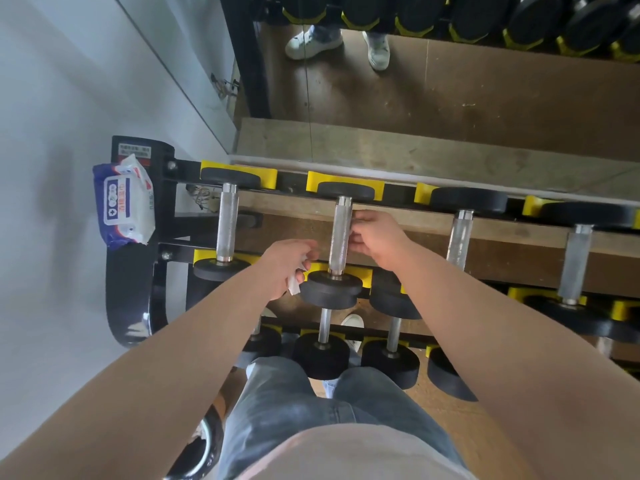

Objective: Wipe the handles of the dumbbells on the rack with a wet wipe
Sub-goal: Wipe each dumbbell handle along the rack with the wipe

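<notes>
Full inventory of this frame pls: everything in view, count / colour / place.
dumbbells: four on top tier, more below partly hidden; black heads, silver handles; on rack
rack: one, black with yellow cradles, in front of mirror
wipe pack: one, white and blue, on rack's left end
wet wipe: one, white, held left of second dumbbell
mirror: one, behind rack, reflects shoes and dumbbells
wall: grey-white, left side
left hand: holds the wet wipe
right hand: fingers curled on second dumbbell's handle

Open gaps between dumbbell handles (340,233)
</notes>
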Demonstrator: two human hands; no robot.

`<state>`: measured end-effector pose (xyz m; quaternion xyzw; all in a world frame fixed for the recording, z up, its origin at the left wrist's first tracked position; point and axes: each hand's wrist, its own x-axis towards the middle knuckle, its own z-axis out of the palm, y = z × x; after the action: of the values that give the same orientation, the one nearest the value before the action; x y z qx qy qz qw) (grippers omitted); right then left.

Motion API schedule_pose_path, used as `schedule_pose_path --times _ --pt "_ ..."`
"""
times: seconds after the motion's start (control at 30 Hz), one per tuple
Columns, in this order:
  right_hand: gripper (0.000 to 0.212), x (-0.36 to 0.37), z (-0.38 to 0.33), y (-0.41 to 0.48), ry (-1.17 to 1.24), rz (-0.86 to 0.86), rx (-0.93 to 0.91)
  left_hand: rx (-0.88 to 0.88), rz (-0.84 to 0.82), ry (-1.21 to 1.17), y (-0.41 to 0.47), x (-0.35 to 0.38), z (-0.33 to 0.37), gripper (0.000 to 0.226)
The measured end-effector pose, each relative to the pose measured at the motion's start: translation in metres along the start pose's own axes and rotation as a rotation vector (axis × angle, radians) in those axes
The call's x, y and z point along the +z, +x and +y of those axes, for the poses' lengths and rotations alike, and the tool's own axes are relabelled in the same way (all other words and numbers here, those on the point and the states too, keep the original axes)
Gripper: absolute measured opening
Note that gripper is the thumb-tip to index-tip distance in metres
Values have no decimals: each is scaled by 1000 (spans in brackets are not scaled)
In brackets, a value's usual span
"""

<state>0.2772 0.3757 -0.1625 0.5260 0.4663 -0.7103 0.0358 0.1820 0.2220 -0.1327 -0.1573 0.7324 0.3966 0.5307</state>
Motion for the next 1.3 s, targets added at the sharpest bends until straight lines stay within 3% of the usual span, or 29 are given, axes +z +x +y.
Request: schedule_pose_path --times 0.07,0.2,0.3,0.37,0.47,0.53,0.6,0.67,0.8,0.9,1.0,1.07,1.2,1.3 --pt "39 -2 -3 -1 -25 -18 23 8 2 5 3 -1 0 20" --pt "23 -14 4 -11 -483 -231 157 7 -10 0 6 -1 0 22" --pt "23 -15 3 -11 -581 -266 179 16 -21 -3 8 -1 0 23" --pt "29 -10 0 -11 -484 -224 186 15 -20 -2 8 0 -1 23" --pt "45 -2 -8 -4 -20 -63 186 11 -24 9 8 -1 0 22" --pt "35 1 -18 -1 217 4 135 13 -28 11 9 -3 1 22" --pt "26 2 -20 -1 231 3 106 15 -28 17 10 -6 0 23" --pt "26 0 -10 -6 -71 -51 83 10 -24 6 11 -7 0 24" --pt "20 -8 3 -17 -900 -206 -33 -7 -16 -8 11 -7 -1 22" --pt "20 -10 -5 -25 -1162 -285 -39 11 -35 7 11 -6 -3 24" --pt "14 -13 -2 -29 -1013 -273 65 11 -38 12 11 -3 -3 23" --pt "14 -14 3 -31 -934 -239 37 12 -39 24 10 1 -2 20" --pt "29 -10 16 -39 -863 10 -195 -5 -31 40 10 7 3 10" --pt "24 -6 21 -47 -639 197 -390 11 -35 49 11 10 5 14"
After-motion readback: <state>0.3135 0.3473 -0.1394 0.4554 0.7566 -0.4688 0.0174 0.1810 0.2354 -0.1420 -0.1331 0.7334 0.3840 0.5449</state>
